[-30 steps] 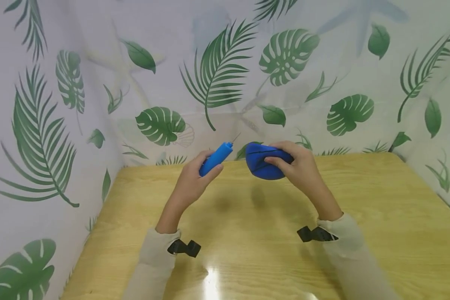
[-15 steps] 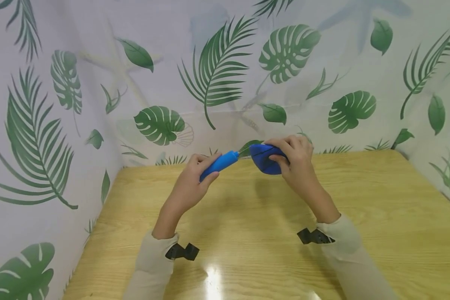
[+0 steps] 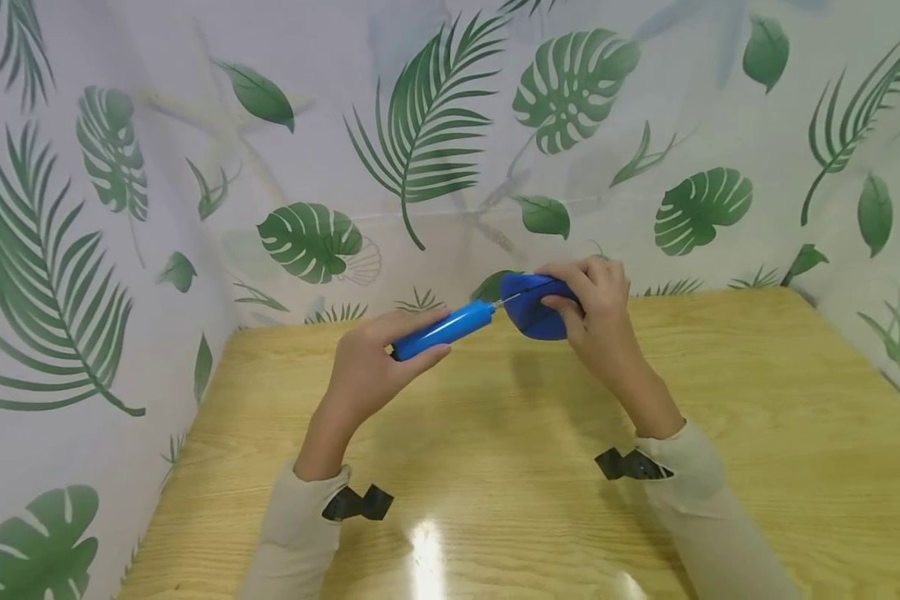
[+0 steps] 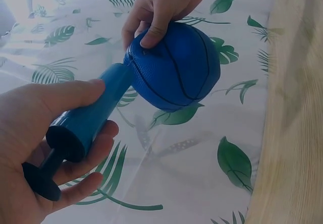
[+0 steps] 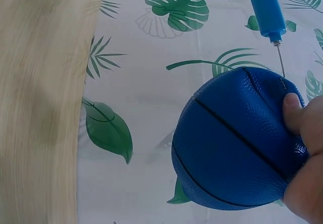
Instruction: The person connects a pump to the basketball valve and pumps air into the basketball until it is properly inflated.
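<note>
A small blue hand pump (image 3: 444,330) with a thin metal needle (image 5: 280,60) at its front is gripped by my left hand (image 3: 367,362). Its black plunger handle (image 4: 43,181) sticks out at the back, near the palm. My right hand (image 3: 596,317) holds a soft, partly flattened blue ball (image 5: 232,143) with black basketball lines, the thumb pressing into it. In the right wrist view the needle's tip is at the ball's surface, close to the thumb. Whether it has entered the ball I cannot tell. Both things are held above the table.
A wooden table (image 3: 480,483) lies beneath my hands. Behind and at the sides stand white walls with green leaf prints (image 3: 427,125). Black straps with small blocks (image 3: 360,502) sit on both wrists.
My left hand has brought the pump rightward and tilted it flatter, so its needle now meets the ball. My right hand has turned the ball slightly while still holding it.
</note>
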Motion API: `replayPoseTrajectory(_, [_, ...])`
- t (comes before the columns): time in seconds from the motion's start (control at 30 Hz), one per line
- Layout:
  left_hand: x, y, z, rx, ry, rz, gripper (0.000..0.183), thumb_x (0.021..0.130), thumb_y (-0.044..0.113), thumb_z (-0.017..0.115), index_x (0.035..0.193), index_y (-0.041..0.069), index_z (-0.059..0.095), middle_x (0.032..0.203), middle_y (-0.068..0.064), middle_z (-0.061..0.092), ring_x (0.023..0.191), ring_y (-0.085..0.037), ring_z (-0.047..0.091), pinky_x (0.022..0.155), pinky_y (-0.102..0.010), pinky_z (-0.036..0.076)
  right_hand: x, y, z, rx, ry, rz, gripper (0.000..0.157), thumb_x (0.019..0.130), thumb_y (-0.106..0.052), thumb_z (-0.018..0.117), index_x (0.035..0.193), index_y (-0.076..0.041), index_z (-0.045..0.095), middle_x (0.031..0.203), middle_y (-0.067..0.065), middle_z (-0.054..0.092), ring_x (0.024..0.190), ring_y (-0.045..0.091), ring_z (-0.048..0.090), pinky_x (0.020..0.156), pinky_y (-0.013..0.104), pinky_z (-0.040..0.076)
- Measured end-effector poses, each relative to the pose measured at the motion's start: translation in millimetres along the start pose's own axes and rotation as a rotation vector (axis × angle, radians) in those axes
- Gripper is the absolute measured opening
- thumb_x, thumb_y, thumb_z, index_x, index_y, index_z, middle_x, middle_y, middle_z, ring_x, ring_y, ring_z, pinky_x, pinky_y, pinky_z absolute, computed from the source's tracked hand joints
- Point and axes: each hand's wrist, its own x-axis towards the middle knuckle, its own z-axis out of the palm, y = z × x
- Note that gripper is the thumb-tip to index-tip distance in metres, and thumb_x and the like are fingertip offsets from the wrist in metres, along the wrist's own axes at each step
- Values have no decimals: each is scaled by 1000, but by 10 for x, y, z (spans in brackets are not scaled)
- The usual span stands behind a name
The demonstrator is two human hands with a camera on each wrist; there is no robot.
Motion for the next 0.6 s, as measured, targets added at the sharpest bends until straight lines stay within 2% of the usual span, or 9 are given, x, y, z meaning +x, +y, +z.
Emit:
replayPoseTrajectory(0.23, [-1,46,-15,-19,16,19,44,87,30,82,128,17,73,113,-6,77,95,-23,74,70,-36,58,24,-12,0,12,6,-25,30,84,1,75,113,-2,71,106,24,60,95,46,44,83,53,29])
replayPoseTrajectory(0.6, [-18,97,-70,-22,-6,-7,43,89,32,80,129,19,72,116,-4,77,97,-23,74,72,-39,59,19,-44,5,68,-18,-35,30,85,1,72,115,-1,71,108,26,59,98,46,44,90,56,30])
